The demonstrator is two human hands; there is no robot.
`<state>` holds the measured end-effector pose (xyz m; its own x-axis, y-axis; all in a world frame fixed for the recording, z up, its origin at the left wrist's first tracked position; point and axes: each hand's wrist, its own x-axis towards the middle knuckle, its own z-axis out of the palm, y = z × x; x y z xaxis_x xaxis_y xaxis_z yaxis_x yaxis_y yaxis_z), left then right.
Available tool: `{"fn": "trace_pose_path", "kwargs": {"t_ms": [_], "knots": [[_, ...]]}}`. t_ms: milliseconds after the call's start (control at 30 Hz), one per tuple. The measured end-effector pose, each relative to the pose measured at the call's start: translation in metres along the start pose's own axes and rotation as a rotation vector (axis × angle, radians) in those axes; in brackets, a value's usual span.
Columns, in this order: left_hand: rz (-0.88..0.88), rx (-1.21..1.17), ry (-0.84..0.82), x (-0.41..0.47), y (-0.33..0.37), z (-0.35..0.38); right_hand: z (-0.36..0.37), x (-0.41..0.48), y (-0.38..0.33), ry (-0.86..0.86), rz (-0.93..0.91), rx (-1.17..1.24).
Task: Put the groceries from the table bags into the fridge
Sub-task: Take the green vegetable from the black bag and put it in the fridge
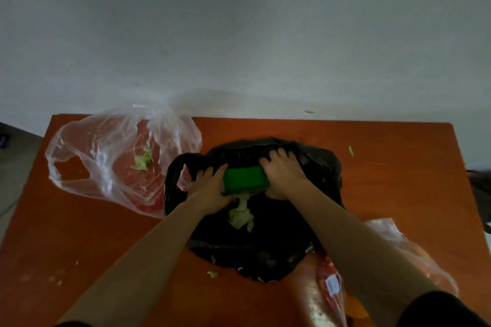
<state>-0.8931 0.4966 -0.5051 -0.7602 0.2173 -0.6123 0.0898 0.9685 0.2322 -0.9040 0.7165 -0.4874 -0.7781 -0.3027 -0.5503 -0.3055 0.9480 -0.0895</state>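
Table (385,162), orange-brown, carries all items and meets a pale wall at its far edge. Near the far left corner lies a clear plastic bag (106,146), slack and open, with a small scrap of pale green leaf (143,162) inside it. Just right of it, at the middle of the table, sits a black plastic bag (252,241), its handle loop touching the clear bag's edge. The left hand (210,188) rests on the black bag, fingers curled around the left end of a green rectangular package (245,176). The package lies across the mouth of the black bag, between the two hands. Below it, a piece of pale green leaf (241,216) lies on the black plastic. The right hand (285,175) closes over the right end of the package, fingers spread onto the bag behind it. A small leaf crumb (212,274) lies on the table near the front edge of the black bag. Toward the near right corner, partly under the right forearm, lies another clear bag (332,287) holding red and orange contents with a white label. A small green fragment (351,151) lies near the far right edge.
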Motion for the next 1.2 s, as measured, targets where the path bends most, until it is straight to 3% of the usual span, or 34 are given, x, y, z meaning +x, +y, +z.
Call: {"fn": "trace_pose_path", "kwargs": {"t_ms": [233, 433, 600, 700, 867, 967, 1200], "knots": [[0.046, -0.132, 0.051, -0.019, -0.003, -0.015, -0.056, -0.041, -0.008, 0.006, 0.034, 0.336], [0.185, -0.276, 0.213, -0.06, 0.011, -0.055, -0.098, -0.108, -0.016, 0.122, 0.227, 0.518], [0.258, -0.506, 0.318, -0.093, 0.032, -0.096, -0.096, -0.163, -0.026, 0.341, 0.431, 1.23], [0.301, -0.702, 0.328, -0.119, 0.055, -0.113, -0.097, -0.196, -0.033, 0.368, 0.443, 1.5], [0.485, -0.818, 0.431, -0.145, 0.106, -0.129, -0.086, -0.248, -0.032, 0.462, 0.424, 1.681], [0.591, -0.768, 0.45, -0.171, 0.151, -0.13, -0.074, -0.293, -0.03, 0.621, 0.4, 1.755], [0.872, -0.741, 0.274, -0.256, 0.286, -0.083, -0.006, -0.46, -0.029, 1.008, 0.467, 1.723]]}}
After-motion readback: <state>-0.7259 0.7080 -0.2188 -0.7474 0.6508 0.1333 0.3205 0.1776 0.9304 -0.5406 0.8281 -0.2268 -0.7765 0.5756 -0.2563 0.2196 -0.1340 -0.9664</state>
